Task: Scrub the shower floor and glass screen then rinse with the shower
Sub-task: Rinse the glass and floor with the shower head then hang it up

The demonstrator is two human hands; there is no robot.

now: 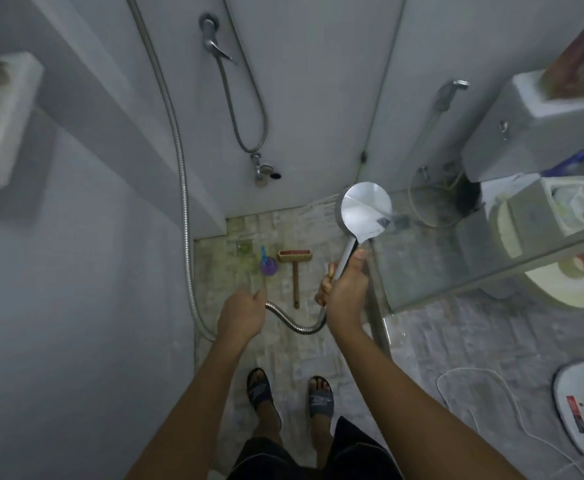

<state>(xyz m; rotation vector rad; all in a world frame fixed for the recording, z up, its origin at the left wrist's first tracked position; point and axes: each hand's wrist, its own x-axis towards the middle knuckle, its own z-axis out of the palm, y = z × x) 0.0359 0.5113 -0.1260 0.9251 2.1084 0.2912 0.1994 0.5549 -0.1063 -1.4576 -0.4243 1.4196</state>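
Your right hand (346,289) curls fully round the handle of the round silver shower head (366,209), raised beside the clear glass screen (439,265) edge. Your left hand (245,306) curls near the ribbed metal hose (297,326); I cannot tell whether it grips it. 1 wooden-handled scrub brush (295,261) lies on the open pale tiled shower floor (276,348) ahead.

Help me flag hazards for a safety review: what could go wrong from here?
1. The brush and a purple item lie on the shower floor ahead of the sandalled feet: a trip hazard.
2. The hose sags in a loop below the right hand gripping the shower head; it might snag the brush.
3. The head is beside the glass screen edge; spray may pass towards the toilet.
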